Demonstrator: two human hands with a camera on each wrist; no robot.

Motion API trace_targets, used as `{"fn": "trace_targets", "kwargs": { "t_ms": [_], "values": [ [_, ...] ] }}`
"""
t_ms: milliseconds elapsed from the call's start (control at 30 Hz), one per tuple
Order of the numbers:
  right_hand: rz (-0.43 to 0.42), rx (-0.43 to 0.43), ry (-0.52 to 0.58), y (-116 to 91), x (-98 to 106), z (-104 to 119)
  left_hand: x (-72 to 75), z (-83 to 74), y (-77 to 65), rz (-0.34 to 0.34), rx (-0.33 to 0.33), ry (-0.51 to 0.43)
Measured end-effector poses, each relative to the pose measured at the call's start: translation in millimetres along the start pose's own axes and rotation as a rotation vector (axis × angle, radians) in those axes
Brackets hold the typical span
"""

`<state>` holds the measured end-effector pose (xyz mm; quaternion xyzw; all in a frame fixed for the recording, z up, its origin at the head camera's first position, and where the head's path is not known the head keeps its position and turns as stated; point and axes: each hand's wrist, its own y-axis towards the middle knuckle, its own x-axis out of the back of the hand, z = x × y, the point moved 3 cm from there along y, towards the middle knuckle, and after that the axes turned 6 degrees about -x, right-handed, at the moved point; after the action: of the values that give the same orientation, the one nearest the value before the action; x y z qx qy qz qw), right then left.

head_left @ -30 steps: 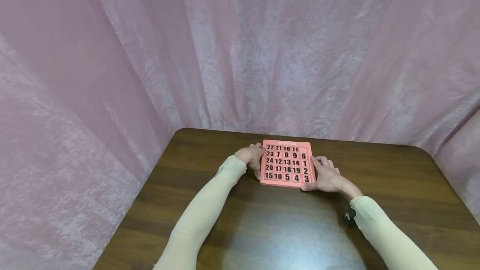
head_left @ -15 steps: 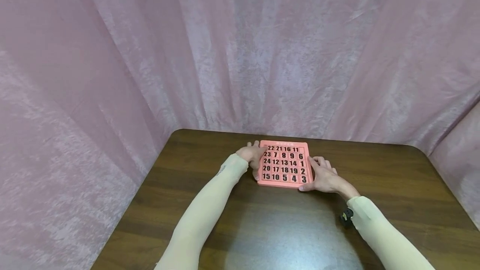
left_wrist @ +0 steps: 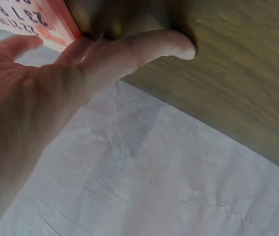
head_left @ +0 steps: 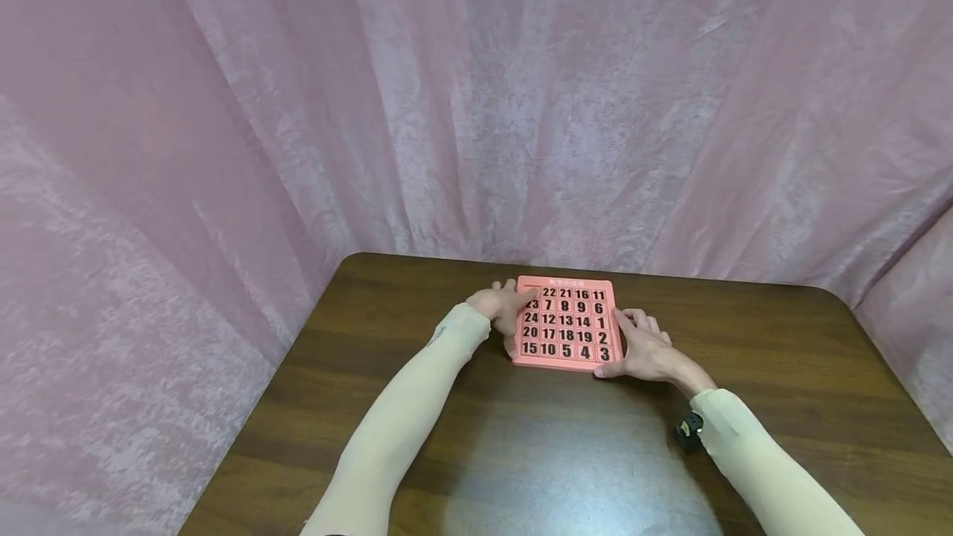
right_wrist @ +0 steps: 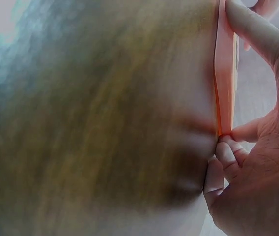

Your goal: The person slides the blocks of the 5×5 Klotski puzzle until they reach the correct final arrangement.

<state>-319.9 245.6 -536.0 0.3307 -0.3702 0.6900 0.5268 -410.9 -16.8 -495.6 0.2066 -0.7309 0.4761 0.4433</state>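
A pink number slide puzzle [head_left: 566, 323] with black numbers lies flat on the wooden table. Its top row reads 22, 21, 16, 11, and the gap sits in the top-left corner. At that corner, my left hand [head_left: 502, 310] lays a finger on the puzzle, its thumb beside the lower left edge. In the left wrist view another finger [left_wrist: 154, 45] stretches out straight over the tabletop. My right hand [head_left: 646, 352] holds the lower right corner, with the thumb at the near edge and a finger along the right side. Its remaining fingers curl near the puzzle's edge [right_wrist: 224, 73].
The brown wooden table [head_left: 536, 453] extends toward me and to both sides. Pink velvet curtains [head_left: 521, 106] hang just behind its far edge. A small black device [head_left: 688, 432] is at the right wrist.
The top row of tiles has slid right, moving the gap from the top-right corner to the top-left. My left finger has moved slightly right over the puzzle. The right hand keeps its hold.
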Motion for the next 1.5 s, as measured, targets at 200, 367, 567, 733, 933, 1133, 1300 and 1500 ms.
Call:
{"fn": "trace_targets", "kwargs": {
  "t_ms": [200,367,567,733,933,1133,1300,1500],
  "values": [
    [0.005,-0.009,-0.005,0.9,-1.5,-1.9,-9.4,2.3,-1.2,-0.078,-0.054,0.026],
    [0.014,-0.014,0.005,-0.6,-5.8,-3.5,-12.4,2.2,0.1,-0.098,-0.041,0.019],
    [0.023,-0.02,0.006,-0.4,-7.4,-4.7,-13.7,3.1,-0.8,-0.13,-0.043,-0.032],
    [0.018,-0.021,0.002,0.3,-7.4,-2.2,-11.4,6.6,-3.4,-0.148,-0.048,-0.046],
    [0.057,-0.022,0.036,2.0,-2.9,-4.1,-7.3,10.1,-6.3,-0.099,-0.07,0.028],
    [0.171,-0.041,0.234,1.5,7.0,-16.9,-7.1,5.8,-7.8,-0.088,-0.063,0.032],
    [0.153,-0.023,0.231,2.1,6.8,-16.3,-6.8,4.7,-8.8,-0.096,-0.047,0.032],
    [0.113,-0.021,0.173,3.2,4.8,-13.2,-5.7,4.6,-10.1,-0.114,-0.033,0.03]
  ]
}}
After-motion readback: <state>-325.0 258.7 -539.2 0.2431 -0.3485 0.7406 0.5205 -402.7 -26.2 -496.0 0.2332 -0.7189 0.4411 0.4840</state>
